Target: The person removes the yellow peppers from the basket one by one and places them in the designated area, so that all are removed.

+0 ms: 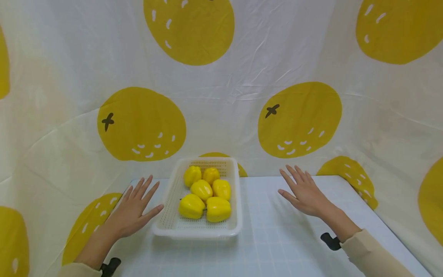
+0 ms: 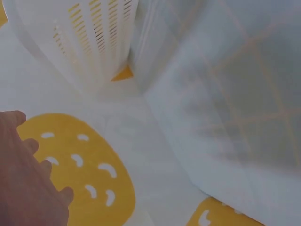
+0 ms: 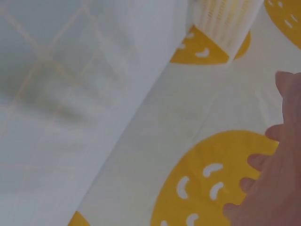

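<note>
A white plastic basket [image 1: 166, 232] with slotted walls stands on the table, left of centre in the head view. Inside it lie several yellow bell peppers [image 1: 201, 190], glossy and grouped together. My left hand [image 1: 129, 213] is held just left of the basket, fingers straight and spread, holding nothing. On the other side, my right hand [image 1: 306, 194] hovers over the table well to the right of the basket, its fingers also extended and without anything in them. Each wrist view shows its hand [image 2: 30, 179] [image 3: 270, 165] at the outer edge, with part of the basket at the top.
A pale blue table [image 1: 263, 246] with a faint grid pattern carries the basket. Behind and around it hangs a white cloth [image 1: 221, 115] printed with large yellow fruit. The table's right edge [image 1: 391, 225] runs diagonally past my right forearm. Dark straps sit at both wrists.
</note>
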`<state>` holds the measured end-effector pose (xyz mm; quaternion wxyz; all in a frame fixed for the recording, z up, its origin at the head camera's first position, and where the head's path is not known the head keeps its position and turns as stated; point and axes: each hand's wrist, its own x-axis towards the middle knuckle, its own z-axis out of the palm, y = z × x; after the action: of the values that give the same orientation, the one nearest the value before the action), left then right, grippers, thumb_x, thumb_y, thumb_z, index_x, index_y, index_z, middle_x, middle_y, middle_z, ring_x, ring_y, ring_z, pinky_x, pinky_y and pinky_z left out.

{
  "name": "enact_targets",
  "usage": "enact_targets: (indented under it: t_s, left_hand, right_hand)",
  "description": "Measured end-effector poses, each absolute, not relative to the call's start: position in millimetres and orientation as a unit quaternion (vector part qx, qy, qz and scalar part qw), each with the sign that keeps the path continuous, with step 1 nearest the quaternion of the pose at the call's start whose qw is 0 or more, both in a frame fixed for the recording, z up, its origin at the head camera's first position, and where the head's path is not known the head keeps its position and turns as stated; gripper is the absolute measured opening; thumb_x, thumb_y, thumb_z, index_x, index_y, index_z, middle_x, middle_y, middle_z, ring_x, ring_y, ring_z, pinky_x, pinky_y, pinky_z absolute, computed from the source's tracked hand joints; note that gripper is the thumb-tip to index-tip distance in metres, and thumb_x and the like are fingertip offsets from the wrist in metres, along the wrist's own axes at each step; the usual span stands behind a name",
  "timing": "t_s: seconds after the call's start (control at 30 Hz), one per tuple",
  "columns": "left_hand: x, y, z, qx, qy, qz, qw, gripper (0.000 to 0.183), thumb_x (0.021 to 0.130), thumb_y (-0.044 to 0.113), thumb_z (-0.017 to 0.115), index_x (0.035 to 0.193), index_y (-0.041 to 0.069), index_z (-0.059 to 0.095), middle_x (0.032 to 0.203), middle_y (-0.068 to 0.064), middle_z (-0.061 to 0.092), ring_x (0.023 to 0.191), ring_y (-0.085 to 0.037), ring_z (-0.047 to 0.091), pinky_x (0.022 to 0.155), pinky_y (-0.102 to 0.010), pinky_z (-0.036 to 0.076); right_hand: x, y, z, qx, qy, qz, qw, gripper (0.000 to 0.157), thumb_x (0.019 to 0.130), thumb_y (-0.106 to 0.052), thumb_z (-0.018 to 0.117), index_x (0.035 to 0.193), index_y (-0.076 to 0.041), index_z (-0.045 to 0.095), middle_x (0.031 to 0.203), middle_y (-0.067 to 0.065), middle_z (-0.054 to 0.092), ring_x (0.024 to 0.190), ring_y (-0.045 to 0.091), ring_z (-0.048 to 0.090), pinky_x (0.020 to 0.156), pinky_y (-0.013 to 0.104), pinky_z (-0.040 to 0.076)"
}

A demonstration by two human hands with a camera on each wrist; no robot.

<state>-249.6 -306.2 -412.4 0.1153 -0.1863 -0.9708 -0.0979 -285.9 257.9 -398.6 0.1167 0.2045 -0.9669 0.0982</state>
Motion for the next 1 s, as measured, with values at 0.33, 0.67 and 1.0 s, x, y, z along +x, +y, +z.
enact_targets:
  t_s: [0.33,0.67,1.0]
  left_hand:
    - [-240,-299,-415,-0.198,-0.963,-0.123,0.134,0.083,0.101,0.059,0.052,0.164,0.013,0.024,0.171,-0.014,0.011,0.156,-0.042,0.009,0.124,-0.041,-0.015]
    - [-235,-296,-417,-0.191,-0.963,-0.148,0.119,0.085,0.099,0.061,0.055,0.164,0.014,0.025,0.172,-0.012,0.010,0.155,-0.043,0.011,0.123,-0.063,0.009]
    - [-229,-290,-417,-0.187,-0.966,-0.144,0.109,0.087,0.098,0.065,0.054,0.164,0.018,0.024,0.172,-0.008,0.012,0.153,-0.044,0.018,0.114,-0.071,0.023]
  right_hand:
    - [-284,237,-396,0.228,-0.960,0.110,0.120,0.078,0.101,-0.044,0.062,0.163,-0.012,0.025,0.169,0.018,0.016,0.154,0.043,0.010,0.121,0.066,0.010]
    - [-280,216,-396,0.241,-0.953,0.132,0.125,0.078,0.100,-0.041,0.065,0.162,-0.011,0.028,0.169,0.016,0.019,0.153,0.042,0.016,0.119,0.067,0.018]
    - [-278,203,-396,0.265,-0.943,0.158,0.124,0.080,0.099,-0.041,0.067,0.161,-0.006,0.029,0.166,0.017,0.025,0.151,0.039,0.026,0.116,0.063,0.032]
